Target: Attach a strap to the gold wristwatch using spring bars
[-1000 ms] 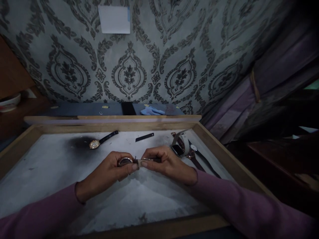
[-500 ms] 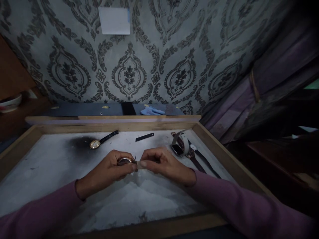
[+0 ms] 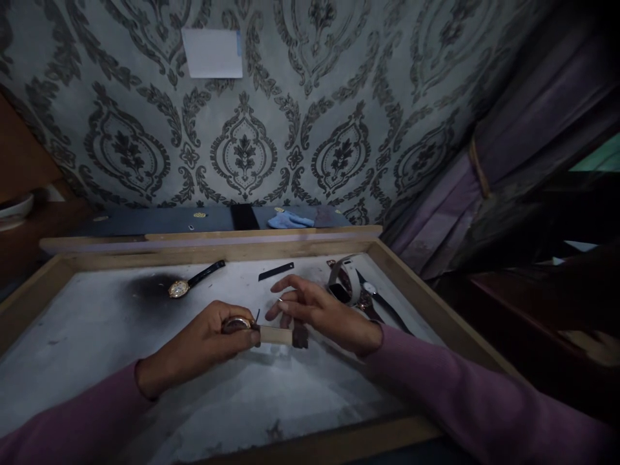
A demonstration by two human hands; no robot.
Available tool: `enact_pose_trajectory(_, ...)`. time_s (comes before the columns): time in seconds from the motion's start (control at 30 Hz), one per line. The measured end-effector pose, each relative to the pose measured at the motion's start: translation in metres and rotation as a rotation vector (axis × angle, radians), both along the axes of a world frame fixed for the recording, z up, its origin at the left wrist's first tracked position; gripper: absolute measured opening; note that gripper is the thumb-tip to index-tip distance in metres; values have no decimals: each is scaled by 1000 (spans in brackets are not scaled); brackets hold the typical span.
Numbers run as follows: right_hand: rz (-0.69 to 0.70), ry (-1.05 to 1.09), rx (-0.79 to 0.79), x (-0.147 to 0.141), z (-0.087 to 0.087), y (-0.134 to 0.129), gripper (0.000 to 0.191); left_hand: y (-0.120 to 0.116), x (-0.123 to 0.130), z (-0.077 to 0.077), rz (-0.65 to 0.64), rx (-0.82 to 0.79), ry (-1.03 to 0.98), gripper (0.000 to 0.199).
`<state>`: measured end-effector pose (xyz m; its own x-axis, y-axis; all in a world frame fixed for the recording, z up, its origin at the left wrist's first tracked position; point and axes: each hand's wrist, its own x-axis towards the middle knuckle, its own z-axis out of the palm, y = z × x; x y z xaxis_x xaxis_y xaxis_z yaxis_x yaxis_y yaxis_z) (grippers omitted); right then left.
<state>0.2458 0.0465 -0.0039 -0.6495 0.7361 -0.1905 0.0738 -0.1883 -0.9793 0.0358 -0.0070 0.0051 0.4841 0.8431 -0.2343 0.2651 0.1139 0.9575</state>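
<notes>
Right hand [image 3: 327, 318] now spread, watch strap [image 3: 276, 334] exposed

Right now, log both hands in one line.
left hand: gripping watch case; right hand: near strap, grip unclear; tray: gold-rimmed watch, black strip

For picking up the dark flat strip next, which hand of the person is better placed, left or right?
Probably the right hand: it is spread open and nearer, in this view, to the dark flat strip. The left hand is busy gripping a watch.
</notes>
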Motion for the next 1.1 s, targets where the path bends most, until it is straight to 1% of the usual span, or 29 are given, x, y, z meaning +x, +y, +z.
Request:
enact_pose_trajectory(0.07, -2, 0, 66, 0, 1, 0, 20, 0, 0, -2, 1, -7, -12, 32)
enact_pose_trajectory(0.17, 1, -19, 178, -2, 0, -1, 23, 0, 0, -3, -1, -17, -26, 33)
enact_pose_trajectory(0.27, -44, -17, 279, -3, -1, -3, 27, 1, 1, -2, -2, -12, -12, 34)
enact_pose_trajectory(0.33, -84, -34, 357, -3, -1, -5, 26, 1, 1, -1, 0, -14, -5, 34)
enact_pose_trajectory(0.5, -106, -178, 652, -2, 7, -11, 21, 0, 1, -2, -5, -6, -7, 33)
enact_pose_trajectory(0.57, -106, -248, 731, -3, 11, -14, 21, 0, 1, -2, -5, -1, -6, 33)
enact_pose_trajectory(0.63, -115, -276, 753, -4, 13, -16, 21, 0, 1, -1, -3, 0, -3, 33)
enact_pose_trajectory(0.7, -134, -257, 737, -5, 12, -16, 19, 0, 1, -1, -2, 0, -2, 33)
enact_pose_trajectory(0.8, -152, -222, 717, -5, 9, -17, 12, 0, 1, 1, -1, 8, 4, 33)
enact_pose_trajectory(0.83, -152, -222, 725, -5, 9, -17, 13, 0, 1, 1, 1, 11, 10, 33)
enact_pose_trajectory(0.93, -130, -244, 761, -4, 12, -21, 19, -1, 2, 2, 14, 20, 33, 33)
enact_pose_trajectory(1.1, -71, -286, 766, -5, 19, -28, 19, -3, 3, 2, 31, 56, 52, 27)
